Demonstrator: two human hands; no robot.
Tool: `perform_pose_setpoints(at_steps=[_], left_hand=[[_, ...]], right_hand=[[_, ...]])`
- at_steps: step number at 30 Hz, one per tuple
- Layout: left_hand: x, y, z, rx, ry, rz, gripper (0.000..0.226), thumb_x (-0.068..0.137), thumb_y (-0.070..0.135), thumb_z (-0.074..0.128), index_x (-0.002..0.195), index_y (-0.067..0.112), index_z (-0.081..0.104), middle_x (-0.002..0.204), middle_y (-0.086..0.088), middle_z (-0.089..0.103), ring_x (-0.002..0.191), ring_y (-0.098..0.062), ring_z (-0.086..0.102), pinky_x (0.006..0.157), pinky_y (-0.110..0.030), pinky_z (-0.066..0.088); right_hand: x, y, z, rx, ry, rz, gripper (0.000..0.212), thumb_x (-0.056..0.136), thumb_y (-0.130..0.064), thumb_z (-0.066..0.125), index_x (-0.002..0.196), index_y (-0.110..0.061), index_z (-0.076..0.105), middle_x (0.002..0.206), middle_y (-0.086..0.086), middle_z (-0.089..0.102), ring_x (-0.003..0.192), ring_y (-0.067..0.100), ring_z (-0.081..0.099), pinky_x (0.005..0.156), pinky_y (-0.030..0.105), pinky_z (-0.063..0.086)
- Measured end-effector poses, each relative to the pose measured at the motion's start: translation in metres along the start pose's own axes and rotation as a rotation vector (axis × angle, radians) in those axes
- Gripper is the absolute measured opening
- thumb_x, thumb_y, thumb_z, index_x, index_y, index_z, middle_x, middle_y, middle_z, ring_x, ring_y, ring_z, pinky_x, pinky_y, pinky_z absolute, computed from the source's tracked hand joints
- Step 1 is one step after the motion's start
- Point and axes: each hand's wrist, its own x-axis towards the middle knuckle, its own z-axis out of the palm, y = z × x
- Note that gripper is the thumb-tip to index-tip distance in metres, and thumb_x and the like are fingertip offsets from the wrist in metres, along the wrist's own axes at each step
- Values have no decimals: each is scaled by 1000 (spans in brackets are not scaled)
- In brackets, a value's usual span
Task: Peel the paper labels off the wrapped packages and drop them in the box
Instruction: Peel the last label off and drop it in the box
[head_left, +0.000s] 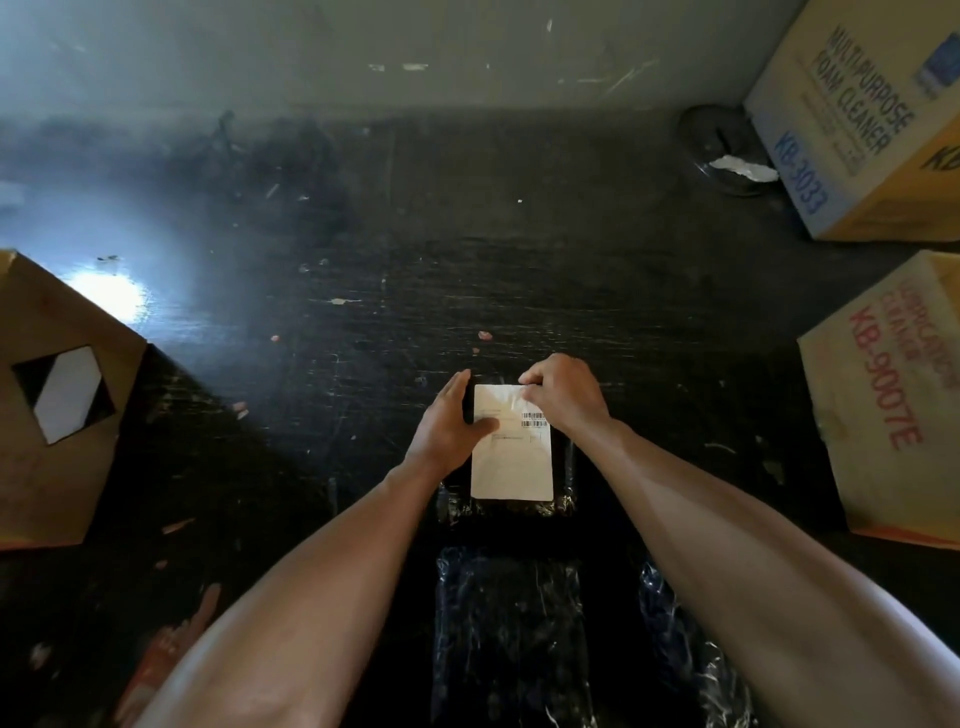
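The label between the two hands is white with a black barcode and faint grey print. The package under it is glossy black. The tabletop is black, flecked with pale scratches. Left of the left hand, a brown box. Right of the right hand, a yellow-tan carton with red lettering; beyond it, a carton with blue lettering.

Both forearms are bare to the frame's edge, no sleeve showing. The left hand and the right hand wear no gloves; the fingers carry no rings.
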Motion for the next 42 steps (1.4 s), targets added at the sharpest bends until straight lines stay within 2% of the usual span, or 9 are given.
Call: perform_pose_setpoints(at_steps=[5,9,14,23,29,32,35,39,42], left_hand=[[-5,0,4,20,-44,19,109,78,32,81,157,16,8,164,-2,10,149,-21,14,120,-43,19],[-5,2,8,13,-27,1,111,77,29,82,157,16,7,165,-1,7,150,-20,11,119,-41,16],[-4,0,14,23,16,-24,111,76,32,83,157,16,9,164,-1,11,149,-21,15,120,-43,20],[-8,0,13,11,20,-8,109,76,32,82,157,16,11,164,-2,15,148,-23,20,118,-48,26],[-17,-3,11,11,37,46,108,77,32,82,157,17,11,164,-2,14,148,-23,23,116,-47,30],[-27,-12,11,24,33,62,107,76,33,82,157,24,12,164,1,15,146,-23,27,112,-50,36],[-40,-21,15,14,27,68,104,74,34,82,155,33,16,159,4,28,139,-21,38,103,-52,46],[-50,-24,23,14,58,38,104,78,32,81,157,25,14,161,2,23,144,-21,31,110,-49,39],[-52,-23,25,-14,85,45,102,76,34,82,156,23,19,160,2,26,144,-19,31,113,-47,37]], right_hand=[[1,-4,-1,10,-21,45,11,89,-16,75,100,-15,77,107,0,76,97,10,71,74,20,49],[1,-5,1,6,-11,70,7,91,-17,72,97,-17,75,101,-1,75,88,7,69,69,19,49],[-2,-9,3,-26,-21,75,10,95,-18,67,103,-17,72,102,0,72,88,10,68,77,30,58],[-15,-9,-2,13,-36,8,8,98,-19,63,102,-19,70,99,-2,69,86,8,64,73,28,55],[-23,-11,-6,43,-3,-6,10,99,-19,61,104,-16,69,98,-2,69,77,4,63,63,20,49],[-24,-12,-6,57,23,20,11,99,-19,61,104,-17,70,99,-1,70,79,5,63,63,21,48],[-24,-14,-5,63,36,49,11,99,-19,61,105,-17,70,102,0,70,85,8,64,65,23,48],[-27,-16,-6,59,34,35,11,100,-19,59,103,-16,70,103,1,70,87,10,64,64,24,47],[-32,-16,-10,48,43,-38,12,101,-19,57,97,-16,68,103,1,65,89,11,60,67,25,43]])
